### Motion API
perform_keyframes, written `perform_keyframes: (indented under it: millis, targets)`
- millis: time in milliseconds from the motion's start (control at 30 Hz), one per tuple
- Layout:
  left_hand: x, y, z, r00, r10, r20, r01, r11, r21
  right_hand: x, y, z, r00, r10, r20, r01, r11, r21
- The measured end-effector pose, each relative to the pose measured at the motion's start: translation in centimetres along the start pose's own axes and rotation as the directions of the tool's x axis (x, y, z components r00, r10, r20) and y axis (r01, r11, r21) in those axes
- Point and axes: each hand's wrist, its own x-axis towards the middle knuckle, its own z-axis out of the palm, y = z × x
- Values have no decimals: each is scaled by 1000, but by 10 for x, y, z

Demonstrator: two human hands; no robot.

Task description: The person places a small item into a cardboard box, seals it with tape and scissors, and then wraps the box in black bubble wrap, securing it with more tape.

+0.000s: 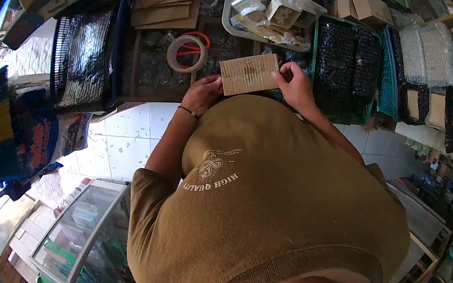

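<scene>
Between my two hands is a small rectangular piece of corrugated cardboard (250,74), with a dark worn patch near its middle. My left hand (203,96) pinches its left edge, and a dark band circles that wrist. At the right edge, my right hand (296,86) grips the cardboard between thumb and fingers. Just beyond my left hand lies a roll of tape (171,56). Red scissor-like handles (201,36) show through and beside the roll; the rest of that tool is hard to make out.
Flat cardboard sheets (168,13) are stacked at the back. A white tray (228,19) holds bagged metal parts. On the right, a green crate (314,42) contains black bubble-wrapped packages. A dark basket (60,60) with a wrapped package stands left. A glass cabinet (81,243) is at lower left.
</scene>
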Motion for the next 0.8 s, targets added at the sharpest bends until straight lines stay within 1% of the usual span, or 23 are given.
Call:
perform_keyframes:
  millis: [200, 267, 300, 400, 500, 533, 600, 700, 800]
  targets:
    - [7, -5, -8, 995, 57, -86, -51, 996, 75, 0, -3, 0, 1000, -2, 5, 2, 1000, -21]
    - [9, -9, -9, 979, 116, -166, -88, 982, 170, 0, -1, 0, 1000, -9, 4, 9, 1000, -16]
    - [6, -8, -3, 968, 149, -203, -103, 971, 217, 0, 0, 1, 1000, -13, 5, 13, 1000, -11]
    - [-8, -3, 18, 940, 233, -250, -199, 967, 157, 1, 3, 2, 1000, -11, 2, 11, 1000, -24]
    - [-23, 5, 38, 919, 268, -290, -202, 950, 238, -1, 3, 3, 1000, -23, -5, 23, 1000, -6]
    - [-24, 2, 39, 897, 328, -296, -202, 901, 384, -2, 4, 3, 999, -33, -6, 34, 999, 7]
    - [-22, 0, 40, 848, 449, -280, -178, 741, 647, -1, 6, 3, 999, -29, 20, 29, 1000, -6]
    - [-16, -4, 41, 801, 480, -358, -116, 711, 694, 1, 11, 4, 998, -57, 34, 57, 998, -18]
    - [-9, -10, 45, 720, 619, -315, -79, 523, 849, 4, 16, 4, 995, -90, 50, 92, 995, -30]
